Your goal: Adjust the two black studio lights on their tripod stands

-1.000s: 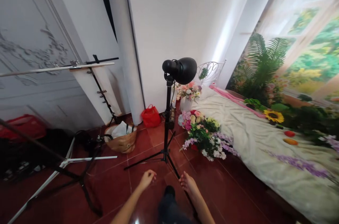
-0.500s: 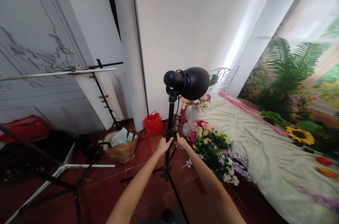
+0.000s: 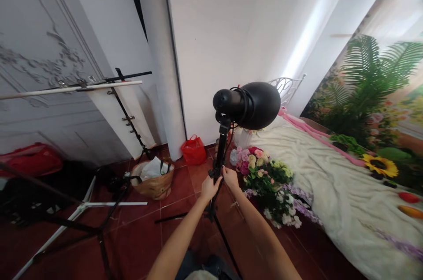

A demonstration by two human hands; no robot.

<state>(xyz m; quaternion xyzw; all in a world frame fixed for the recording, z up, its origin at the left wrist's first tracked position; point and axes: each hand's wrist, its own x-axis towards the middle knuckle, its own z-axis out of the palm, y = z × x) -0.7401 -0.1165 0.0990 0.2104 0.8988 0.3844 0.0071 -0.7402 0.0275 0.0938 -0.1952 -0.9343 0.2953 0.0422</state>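
A black studio lamp (image 3: 256, 106) with a round reflector and a coiled cable sits on top of a black stand (image 3: 222, 145), which leans slightly. My left hand (image 3: 209, 188) is wrapped round the stand's pole below the lamp, its thumb along the pole. Close beside it on the right, my right hand (image 3: 230, 178) pinches at the joint of the pole; the small part between its fingers is too hidden to name. The stand's legs spread over the red tiled floor (image 3: 178, 207).
Artificial flowers (image 3: 264, 165) lie right of the stand, beside a cream cloth (image 3: 317, 161) with a sunflower (image 3: 380, 165). A red bag (image 3: 194, 150) and a wicker basket (image 3: 153, 181) stand left. Black and white stand legs (image 3: 77, 211) cross the floor at far left.
The lamp and the top of the stand have shifted right and tilted in view. Both hands have moved slightly right with the pole. The view has also shifted a little.
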